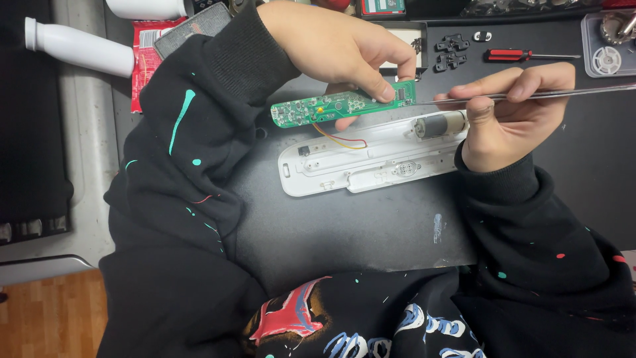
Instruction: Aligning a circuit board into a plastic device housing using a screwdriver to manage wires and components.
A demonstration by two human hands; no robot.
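Note:
My left hand (341,46) pinches a long green circuit board (331,106) near its right end and holds it above the dark mat. Thin red and yellow wires (341,140) run from the board down to a white plastic housing (361,166) lying flat on the mat. A small grey cylindrical motor (440,124) sits at the housing's right end. My right hand (507,113) grips thin metal tweezers (550,94), whose tip reaches the board's right end.
A red-handled screwdriver (520,56) and small black brackets (450,53) lie at the back right. A clear tray (606,50) holds a white gear. A white bottle (76,46) and a red packet (147,56) sit at the back left.

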